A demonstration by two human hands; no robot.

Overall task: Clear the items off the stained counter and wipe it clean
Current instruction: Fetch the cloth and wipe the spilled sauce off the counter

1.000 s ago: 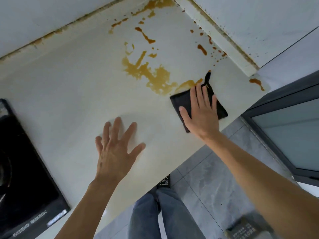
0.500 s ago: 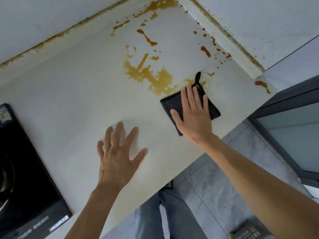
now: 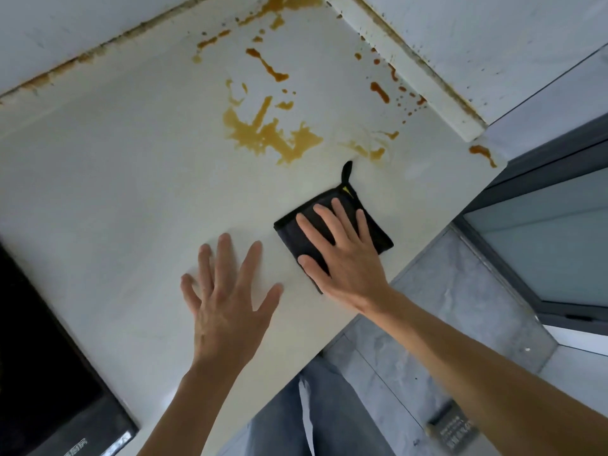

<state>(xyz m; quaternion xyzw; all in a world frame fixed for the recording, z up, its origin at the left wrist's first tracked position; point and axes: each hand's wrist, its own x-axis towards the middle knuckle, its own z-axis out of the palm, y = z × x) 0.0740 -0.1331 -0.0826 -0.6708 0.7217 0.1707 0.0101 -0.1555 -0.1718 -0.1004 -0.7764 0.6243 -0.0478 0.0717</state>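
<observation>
Head view, wiping phase. The right hand (image 3: 342,255) lies flat, fingers straight and slightly spread, pressing a folded black cloth (image 3: 378,233) onto the pale worktop (image 3: 115,192) close to its front edge. The left hand (image 3: 227,291) rests just beside it, palm down with fingers splayed wide, holding nothing. The main brown stain (image 3: 269,136) lies ahead of the cloth and slightly to its left, toward the back wall; its long axis runs roughly left to right. A fainter smear (image 3: 368,149) sits just beyond the cloth's hanging loop (image 3: 347,169), which points at it. Further drips (image 3: 380,92) and streaks trail to the far corner, and one spot (image 3: 482,153) marks the right end of the worktop. The right hand is the nearer to all of these; judged from this, the next stroke goes forward. No loose items are visible on the worktop; a black cooktop (image 3: 49,373) occupies its left end
</observation>
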